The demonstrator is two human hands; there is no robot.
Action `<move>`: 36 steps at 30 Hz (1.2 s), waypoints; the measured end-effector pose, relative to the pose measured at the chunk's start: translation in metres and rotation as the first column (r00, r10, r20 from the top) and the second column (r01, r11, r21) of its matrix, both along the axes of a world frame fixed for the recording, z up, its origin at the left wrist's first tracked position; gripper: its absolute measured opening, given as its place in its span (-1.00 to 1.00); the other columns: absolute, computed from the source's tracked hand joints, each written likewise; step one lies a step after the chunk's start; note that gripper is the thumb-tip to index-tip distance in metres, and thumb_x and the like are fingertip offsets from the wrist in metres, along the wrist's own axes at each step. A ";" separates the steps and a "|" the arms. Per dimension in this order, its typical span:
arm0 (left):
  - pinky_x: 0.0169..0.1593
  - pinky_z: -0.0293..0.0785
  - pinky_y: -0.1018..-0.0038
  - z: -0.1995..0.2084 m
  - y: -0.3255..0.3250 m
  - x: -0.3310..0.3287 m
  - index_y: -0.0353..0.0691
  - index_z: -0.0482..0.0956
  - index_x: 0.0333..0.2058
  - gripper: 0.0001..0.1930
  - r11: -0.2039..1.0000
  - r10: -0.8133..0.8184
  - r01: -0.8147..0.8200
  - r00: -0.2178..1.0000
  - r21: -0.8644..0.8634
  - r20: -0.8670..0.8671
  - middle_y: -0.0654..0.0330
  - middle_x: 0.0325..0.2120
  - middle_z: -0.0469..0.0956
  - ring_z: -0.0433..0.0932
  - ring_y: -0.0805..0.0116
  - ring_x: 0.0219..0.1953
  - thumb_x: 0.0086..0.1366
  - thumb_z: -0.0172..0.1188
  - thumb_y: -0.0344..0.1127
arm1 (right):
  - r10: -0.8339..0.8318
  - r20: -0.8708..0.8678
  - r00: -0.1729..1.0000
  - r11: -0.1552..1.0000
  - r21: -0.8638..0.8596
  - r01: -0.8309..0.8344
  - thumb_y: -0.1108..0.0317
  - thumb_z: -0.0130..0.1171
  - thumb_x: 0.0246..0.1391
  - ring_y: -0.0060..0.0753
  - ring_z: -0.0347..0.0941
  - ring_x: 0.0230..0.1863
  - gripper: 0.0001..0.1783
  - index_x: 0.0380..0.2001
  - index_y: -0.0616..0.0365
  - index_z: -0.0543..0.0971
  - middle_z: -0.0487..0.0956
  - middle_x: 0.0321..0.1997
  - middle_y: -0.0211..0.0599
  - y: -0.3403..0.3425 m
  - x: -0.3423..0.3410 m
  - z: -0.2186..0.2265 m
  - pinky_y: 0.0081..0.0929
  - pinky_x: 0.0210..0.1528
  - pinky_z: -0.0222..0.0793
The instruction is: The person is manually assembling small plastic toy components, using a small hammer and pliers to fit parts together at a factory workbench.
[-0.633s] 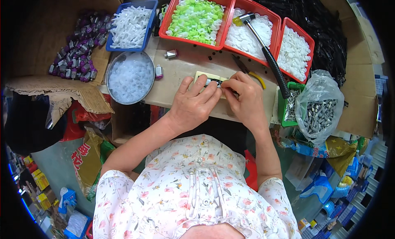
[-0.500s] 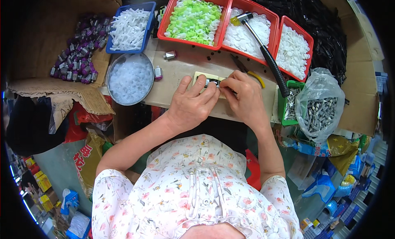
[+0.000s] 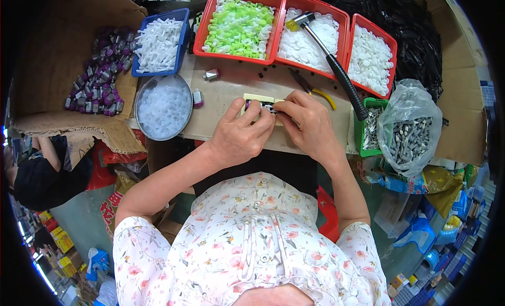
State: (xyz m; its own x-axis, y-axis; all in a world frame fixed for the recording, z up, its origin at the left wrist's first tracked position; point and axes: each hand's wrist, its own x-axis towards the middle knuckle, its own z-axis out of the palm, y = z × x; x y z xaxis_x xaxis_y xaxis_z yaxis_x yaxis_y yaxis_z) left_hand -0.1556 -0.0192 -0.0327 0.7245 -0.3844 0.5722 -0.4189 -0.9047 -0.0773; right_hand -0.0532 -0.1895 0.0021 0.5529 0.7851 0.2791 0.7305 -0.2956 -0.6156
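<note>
A cream block [image 3: 251,97] lies near the table's front edge, with a small black part with white pieces [image 3: 267,105] set in it. My left hand [image 3: 236,132] bends over the block, its fingertips pressing on the black part. From the other side my right hand [image 3: 310,124] reaches in, thumb and forefinger pinched together at the part's right end. What sits in that pinch is too small and hidden to name. Two small metal motors with purple ends, one a motor [image 3: 211,74] and the other a motor [image 3: 198,98], lie loose to the left.
A hammer [image 3: 331,61] rests across the red trays [image 3: 231,57] of small plastic parts. Pliers [image 3: 322,97] lie behind my right hand. Left are a blue tray [image 3: 184,45] and a round dish [image 3: 139,114]; right, a green box [image 3: 371,152] and a plastic bag [image 3: 410,103].
The whole view has shifted slightly. Both hands stay at the cream block, with fingers slightly moved. At the far left, another person's arm has come into sight.
</note>
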 end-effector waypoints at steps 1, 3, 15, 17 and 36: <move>0.01 0.36 0.15 -0.001 0.000 0.000 -0.33 0.67 -0.33 -0.74 1.000 0.002 -0.002 1.000 -0.016 0.007 0.13 -0.28 0.49 0.50 0.10 -0.11 0.03 0.17 -0.32 | 0.008 0.041 0.999 1.000 -0.022 -0.007 0.59 0.29 -0.08 -0.05 0.49 -0.28 -0.77 -0.27 0.27 0.62 0.51 -0.35 -0.14 0.000 -0.001 0.000 -0.22 -0.26 0.39; 0.04 0.35 0.14 -0.001 0.001 -0.004 -0.28 0.68 -0.26 -0.73 1.000 0.013 -0.013 1.000 -0.001 -0.026 0.16 -0.23 0.51 0.51 0.13 -0.09 0.04 0.23 -0.32 | 0.016 0.083 0.996 0.999 -0.047 -0.013 0.59 0.28 -0.08 -0.05 0.49 -0.28 -0.78 -0.27 0.27 0.62 0.51 -0.35 -0.15 0.001 -0.003 0.000 -0.20 -0.25 0.39; 0.29 0.24 0.08 -0.005 0.011 -0.023 -0.22 0.66 -0.19 -0.71 0.977 -0.005 -0.016 0.995 -0.211 -0.099 0.15 -0.06 0.58 0.55 0.13 0.06 0.04 0.31 -0.45 | -0.083 -0.109 0.991 0.993 0.073 0.092 0.61 0.26 0.01 -0.12 0.54 -0.30 -0.76 -0.19 0.28 0.63 0.56 -0.31 -0.15 -0.010 -0.006 -0.002 -0.33 -0.26 0.44; 0.28 0.24 0.09 0.000 0.010 -0.023 -0.22 0.66 -0.20 -0.72 0.971 0.002 -0.026 0.995 -0.236 -0.102 0.15 -0.06 0.58 0.55 0.14 0.05 0.04 0.32 -0.47 | -0.083 -0.013 0.996 0.992 0.090 0.084 0.62 0.27 0.01 -0.21 0.55 -0.35 -0.78 -0.22 0.28 0.63 0.57 -0.32 -0.17 -0.013 -0.007 0.000 -0.41 -0.34 0.44; -0.09 0.51 0.23 0.044 -0.088 0.200 -0.28 0.72 -0.38 -0.88 0.874 -0.340 0.237 0.922 -0.424 -0.185 0.09 -0.42 0.66 0.54 0.08 -0.16 0.05 0.33 -0.46 | -0.627 0.292 0.722 0.719 -0.139 0.681 0.54 0.23 0.06 0.01 0.49 -0.38 -0.89 -0.30 0.27 0.61 0.49 -0.38 -0.08 -0.156 0.012 0.002 -0.20 -0.32 0.36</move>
